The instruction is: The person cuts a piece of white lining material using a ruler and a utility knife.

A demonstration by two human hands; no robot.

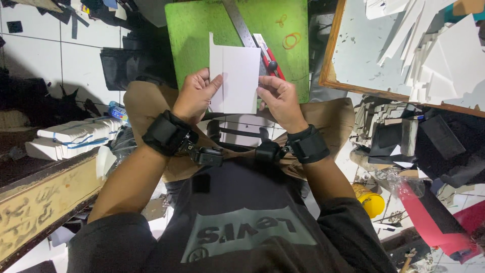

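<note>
Left hand (194,96), right hand (277,98) — pinching flat white rectangular card sheet (237,76) at centre frame; likely light, bendable — best gripped by side edges.

A white card sheet (235,79), rectangular with a narrow flap creased along its left side, is held flat and upright-facing between both hands, above the near edge of a green cutting mat (192,30)

green cutting mat (192,30), metal ruler (237,23), red cutter (268,55), rubber bands (291,40)
</note>
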